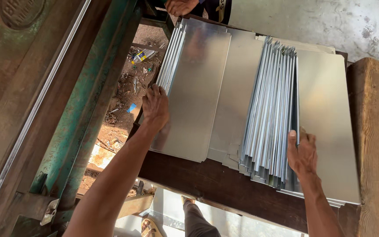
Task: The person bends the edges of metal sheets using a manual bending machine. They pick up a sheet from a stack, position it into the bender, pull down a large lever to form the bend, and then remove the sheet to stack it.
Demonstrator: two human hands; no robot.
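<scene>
Two piles of shiny metal sheets lie on a dark wooden table [207,180]. My left hand [155,106] rests palm-down on the near left corner of the left pile [194,83], fingers over its stacked edges. My right hand [302,151] grips the near end of the right pile [273,105], whose sheets are fanned with their folded edges showing. A flat top sheet [325,114] lies to the right of that hand. Between the piles sits a lower flat sheet [235,87].
A green and rusty machine frame [88,96] runs along the left. Litter covers the ground [130,94] below the gap. Another person's hand [180,6] is at the table's far end. A wooden beam [371,145] borders the right side. My foot in a sandal [148,227] shows below.
</scene>
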